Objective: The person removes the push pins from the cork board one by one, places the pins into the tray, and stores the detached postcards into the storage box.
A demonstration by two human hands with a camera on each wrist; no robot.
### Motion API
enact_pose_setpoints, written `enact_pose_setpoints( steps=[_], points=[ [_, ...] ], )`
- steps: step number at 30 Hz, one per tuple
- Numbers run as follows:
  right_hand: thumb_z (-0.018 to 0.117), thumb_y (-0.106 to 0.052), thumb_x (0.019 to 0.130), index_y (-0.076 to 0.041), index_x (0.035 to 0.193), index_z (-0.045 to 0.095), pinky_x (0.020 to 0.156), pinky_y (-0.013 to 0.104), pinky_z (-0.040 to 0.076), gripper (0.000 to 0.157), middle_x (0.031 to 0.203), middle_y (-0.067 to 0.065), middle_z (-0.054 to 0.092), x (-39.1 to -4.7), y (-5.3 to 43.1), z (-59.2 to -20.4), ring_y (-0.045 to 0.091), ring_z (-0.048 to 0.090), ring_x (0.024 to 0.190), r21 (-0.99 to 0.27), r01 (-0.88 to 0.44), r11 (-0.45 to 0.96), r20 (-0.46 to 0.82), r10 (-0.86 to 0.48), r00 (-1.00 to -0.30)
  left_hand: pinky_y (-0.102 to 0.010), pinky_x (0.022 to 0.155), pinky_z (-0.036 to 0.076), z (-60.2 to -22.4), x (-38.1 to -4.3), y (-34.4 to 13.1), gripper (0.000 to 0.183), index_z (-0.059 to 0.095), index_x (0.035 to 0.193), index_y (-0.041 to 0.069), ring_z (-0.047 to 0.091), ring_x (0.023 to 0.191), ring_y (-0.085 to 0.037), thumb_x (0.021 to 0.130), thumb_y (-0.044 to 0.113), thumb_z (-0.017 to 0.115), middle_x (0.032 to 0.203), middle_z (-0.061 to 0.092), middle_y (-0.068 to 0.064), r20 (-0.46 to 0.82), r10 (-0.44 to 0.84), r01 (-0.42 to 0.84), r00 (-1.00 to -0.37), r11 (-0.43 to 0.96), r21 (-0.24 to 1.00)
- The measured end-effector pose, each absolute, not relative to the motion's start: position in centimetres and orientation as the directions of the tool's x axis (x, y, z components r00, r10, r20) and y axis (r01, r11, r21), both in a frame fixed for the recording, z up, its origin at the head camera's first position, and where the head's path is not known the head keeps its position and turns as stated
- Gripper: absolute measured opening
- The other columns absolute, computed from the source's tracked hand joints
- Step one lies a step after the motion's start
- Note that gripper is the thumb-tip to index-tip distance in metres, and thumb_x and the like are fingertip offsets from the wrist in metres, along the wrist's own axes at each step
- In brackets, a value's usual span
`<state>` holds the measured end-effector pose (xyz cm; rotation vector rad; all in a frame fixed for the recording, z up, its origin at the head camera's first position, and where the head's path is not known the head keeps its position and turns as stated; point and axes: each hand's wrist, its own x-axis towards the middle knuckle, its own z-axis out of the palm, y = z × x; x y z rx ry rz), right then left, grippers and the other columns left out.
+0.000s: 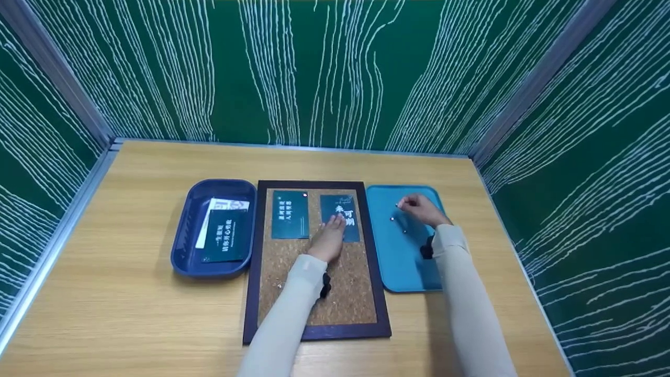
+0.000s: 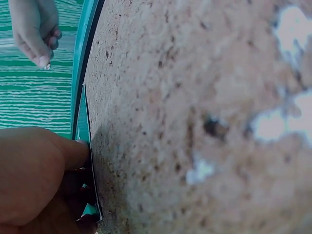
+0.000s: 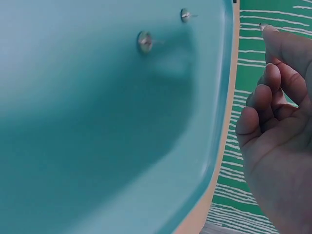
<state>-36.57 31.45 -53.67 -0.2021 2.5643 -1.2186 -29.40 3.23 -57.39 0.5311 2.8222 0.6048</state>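
Note:
My left hand (image 1: 328,240) rests on the right-hand green card (image 1: 352,224) with white writing, its fingers extended and pressing it against the corkboard (image 1: 353,293). Over the teal tray (image 1: 405,275), my right hand (image 1: 425,210) pinches a small thumbtack (image 3: 262,26) between thumb and index finger. Two more thumbtacks (image 3: 145,42) lie in that tray, pins showing in the right wrist view. Another green card (image 1: 289,217) is on the board's upper left, with a shiny tack (image 1: 305,195) at its top right corner.
Left of the board stands a dark blue basket (image 1: 179,259) holding a green card (image 1: 225,238) on top of white printed paper (image 1: 202,236). Small shiny bits (image 1: 279,286) show on the lower left cork. Green walls with white lines enclose the wooden table (image 1: 120,298).

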Motion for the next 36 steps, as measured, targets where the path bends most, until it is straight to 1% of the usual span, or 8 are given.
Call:
enact_pose_setpoints(
  steps=[4, 7, 11, 13, 21, 27, 36],
  points=[
    [0.050, -0.022, 0.103, 0.002, 0.109, 0.062, 0.077, 0.033, 0.042, 0.027, 0.103, 0.011, 0.057, -36.5, 32.1, -54.1, 0.024, 0.049, 0.091, -0.758, 0.036, 0.651, -0.230, -0.216, -0.949, -0.041, 0.117, 0.017, -57.4, -29.4, 3.3, 0.047, 0.030, 0.151, 0.003, 0.017, 0.145, -0.026, 0.105, 0.007, 0.032, 0.158, 0.022, -0.011, -0.123, 0.385, 0.301, -0.914, 0.851, 0.430],
    [0.051, -0.024, 0.103, 0.000, 0.107, 0.062, 0.075, 0.034, 0.040, 0.026, 0.099, 0.009, 0.054, -36.5, 32.5, -54.4, 0.024, 0.048, 0.090, -0.748, 0.045, 0.662, -0.240, -0.206, -0.949, -0.041, 0.116, 0.017, -57.3, -29.4, 3.3, 0.047, 0.031, 0.151, 0.002, 0.017, 0.145, -0.026, 0.105, 0.006, 0.032, 0.158, 0.023, -0.012, -0.119, 0.385, 0.299, -0.915, 0.846, 0.441],
    [0.051, -0.025, 0.102, 0.001, 0.105, 0.062, 0.071, 0.035, 0.037, 0.028, 0.091, 0.007, 0.050, -36.5, 32.9, -54.8, 0.024, 0.046, 0.086, -0.744, 0.046, 0.667, -0.245, -0.209, -0.947, -0.042, 0.116, 0.018, -57.2, -29.3, 3.2, 0.047, 0.031, 0.151, 0.002, 0.017, 0.145, -0.027, 0.105, 0.006, 0.032, 0.158, 0.023, -0.012, -0.114, 0.387, 0.301, -0.915, 0.843, 0.446],
    [0.052, -0.025, 0.102, 0.001, 0.104, 0.062, 0.072, 0.035, 0.037, 0.028, 0.091, 0.007, 0.049, -36.4, 33.0, -54.9, 0.025, 0.046, 0.086, -0.743, 0.051, 0.667, -0.249, -0.205, -0.946, -0.042, 0.116, 0.017, -57.2, -29.3, 3.2, 0.047, 0.031, 0.151, 0.002, 0.017, 0.145, -0.027, 0.104, 0.006, 0.033, 0.158, 0.022, -0.012, -0.117, 0.387, 0.302, -0.914, 0.846, 0.440],
    [0.051, -0.021, 0.102, 0.002, 0.110, 0.063, 0.076, 0.036, 0.038, 0.027, 0.099, 0.011, 0.055, -35.7, 33.0, -54.6, 0.027, 0.048, 0.091, -0.747, 0.040, 0.663, -0.248, -0.222, -0.943, -0.041, 0.117, 0.016, -57.3, -29.5, 3.3, 0.050, 0.030, 0.152, 0.003, 0.015, 0.146, -0.025, 0.102, -0.003, 0.033, 0.159, 0.020, -0.011, -0.154, 0.394, 0.303, -0.906, 0.858, 0.415],
    [0.051, -0.023, 0.102, 0.000, 0.110, 0.063, 0.077, 0.035, 0.038, 0.027, 0.101, 0.011, 0.056, -35.7, 33.1, -54.6, 0.027, 0.048, 0.093, -0.745, 0.056, 0.665, -0.259, -0.210, -0.943, -0.040, 0.117, 0.015, -57.2, -29.5, 3.3, 0.051, 0.028, 0.152, 0.004, 0.014, 0.146, -0.025, 0.102, -0.003, 0.030, 0.159, 0.019, -0.011, -0.157, 0.395, 0.298, -0.905, 0.853, 0.429],
    [0.053, -0.022, 0.101, -0.002, 0.109, 0.064, 0.079, 0.036, 0.039, 0.024, 0.104, 0.010, 0.057, -35.8, 33.4, -54.9, 0.025, 0.049, 0.094, -0.745, 0.079, 0.662, -0.266, -0.186, -0.946, -0.039, 0.117, 0.014, -57.3, -29.5, 3.3, 0.053, 0.027, 0.153, 0.006, 0.013, 0.146, -0.024, 0.101, -0.001, 0.036, 0.160, 0.017, -0.009, -0.166, 0.391, 0.287, -0.905, 0.852, 0.438]
  ],
)
